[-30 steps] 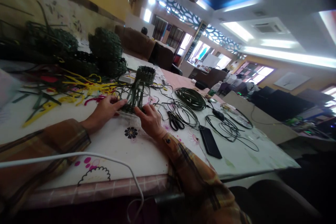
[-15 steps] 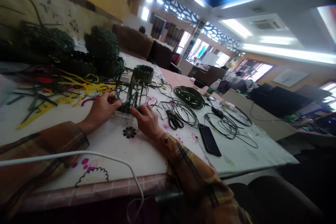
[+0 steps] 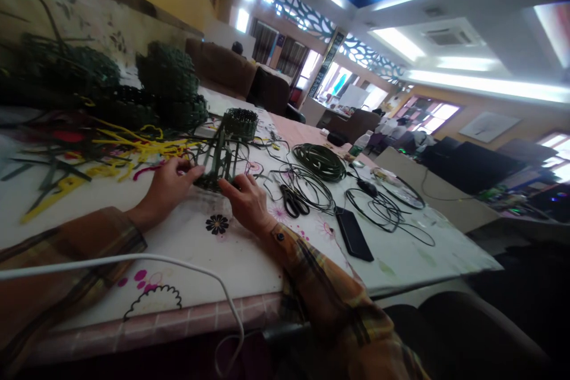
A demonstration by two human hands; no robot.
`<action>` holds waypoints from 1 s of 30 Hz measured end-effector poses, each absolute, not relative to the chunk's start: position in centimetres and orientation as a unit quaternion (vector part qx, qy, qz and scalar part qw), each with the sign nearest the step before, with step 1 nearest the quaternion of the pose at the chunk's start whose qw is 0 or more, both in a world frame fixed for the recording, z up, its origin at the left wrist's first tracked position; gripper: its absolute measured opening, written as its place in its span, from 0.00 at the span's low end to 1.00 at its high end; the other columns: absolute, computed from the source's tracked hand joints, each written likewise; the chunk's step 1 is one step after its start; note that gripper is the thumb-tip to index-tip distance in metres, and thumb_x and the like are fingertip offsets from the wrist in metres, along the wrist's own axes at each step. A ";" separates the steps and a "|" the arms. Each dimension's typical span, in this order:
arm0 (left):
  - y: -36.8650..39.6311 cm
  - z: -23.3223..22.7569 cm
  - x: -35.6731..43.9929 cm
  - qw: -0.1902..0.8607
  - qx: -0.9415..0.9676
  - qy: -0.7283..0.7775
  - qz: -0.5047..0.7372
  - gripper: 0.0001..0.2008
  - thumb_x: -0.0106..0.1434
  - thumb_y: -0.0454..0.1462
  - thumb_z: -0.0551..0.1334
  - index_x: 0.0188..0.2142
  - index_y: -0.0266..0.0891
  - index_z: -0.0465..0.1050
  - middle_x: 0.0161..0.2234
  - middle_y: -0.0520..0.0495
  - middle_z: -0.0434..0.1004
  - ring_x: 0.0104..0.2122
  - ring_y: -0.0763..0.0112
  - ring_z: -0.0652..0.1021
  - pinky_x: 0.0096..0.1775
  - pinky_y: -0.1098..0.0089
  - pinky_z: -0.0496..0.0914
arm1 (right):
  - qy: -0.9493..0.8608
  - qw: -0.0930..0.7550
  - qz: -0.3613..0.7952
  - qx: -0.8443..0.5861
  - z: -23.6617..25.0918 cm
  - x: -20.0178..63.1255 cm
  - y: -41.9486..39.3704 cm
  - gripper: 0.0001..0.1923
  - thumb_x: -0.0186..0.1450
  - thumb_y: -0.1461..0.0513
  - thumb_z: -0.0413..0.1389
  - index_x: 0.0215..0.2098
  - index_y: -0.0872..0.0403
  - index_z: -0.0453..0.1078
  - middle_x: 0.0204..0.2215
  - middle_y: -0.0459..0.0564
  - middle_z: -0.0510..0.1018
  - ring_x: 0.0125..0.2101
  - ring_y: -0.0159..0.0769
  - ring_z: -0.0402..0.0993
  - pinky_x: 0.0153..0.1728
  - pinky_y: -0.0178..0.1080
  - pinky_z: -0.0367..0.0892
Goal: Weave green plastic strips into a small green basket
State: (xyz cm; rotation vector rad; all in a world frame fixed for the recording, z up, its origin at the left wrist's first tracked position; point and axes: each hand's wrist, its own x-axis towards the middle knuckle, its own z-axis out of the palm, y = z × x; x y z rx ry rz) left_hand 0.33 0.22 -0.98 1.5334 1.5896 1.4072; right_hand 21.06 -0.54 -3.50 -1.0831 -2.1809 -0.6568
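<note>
Head view: dark green woven frame (image 3: 221, 157) standing on white flowered tablecloth (image 3: 231, 261), just ahead of both hands. Built of flat dark green strips rising upright from a base, open gaps between the strips, loose thin strands trailing off around it. Just behind it, small round woven basket (image 3: 240, 123) in the same dark green, closely plaited wall, open top.

Left hand (image 3: 167, 187) at the left side of the frame base, fingers extended and pressed against the lower strips, thumb tucked behind; touching, closed around nothing visible. Right hand (image 3: 247, 202) at the right side of the base, fingers curled down onto the lower edge; whether a strip is pinched underneath cannot be told. Plaid sleeves on both forearms.

Beyond the left hand: scattered yellow strips (image 3: 133, 148), and behind these larger dark green woven pieces (image 3: 171, 86). Right of the right hand: black scissors (image 3: 294, 205) lying among loose black cord loops, coil of green cord (image 3: 321, 161) farther back, black phone (image 3: 354, 234) flat near the table edge. White cable (image 3: 178, 264) crossing the near foreground
</note>
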 end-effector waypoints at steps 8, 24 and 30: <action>0.1 -0.8 0.0 0.001 0.797 0.393 0.459 0.16 0.62 0.51 0.63 0.45 0.48 0.75 0.49 0.43 0.76 0.54 0.48 0.73 0.60 0.47 0.63 | -0.808 0.340 -0.235 -0.419 -3.1 21.3 -0.2 0.17 0.75 0.55 0.51 0.59 0.44 0.72 0.39 0.50 0.74 0.38 0.34 0.66 0.34 0.34 0.65; 2.3 -0.6 -3.6 -0.019 0.781 0.414 0.468 0.16 0.64 0.49 0.61 0.48 0.46 0.71 0.46 0.46 0.74 0.46 0.58 0.75 0.49 0.60 0.71 | -0.778 0.409 -0.012 -0.476 -2.9 23.0 1.4 0.20 0.70 0.59 0.58 0.59 0.56 0.70 0.46 0.53 0.76 0.44 0.33 0.75 0.46 0.34 0.72; 2.2 -1.4 -3.0 0.024 0.766 0.441 0.468 0.14 0.64 0.48 0.61 0.46 0.48 0.70 0.44 0.48 0.72 0.44 0.59 0.73 0.47 0.60 0.72 | -0.785 0.408 0.068 -0.461 -3.4 21.9 1.4 0.22 0.69 0.60 0.59 0.61 0.55 0.67 0.46 0.51 0.75 0.41 0.29 0.75 0.45 0.32 0.73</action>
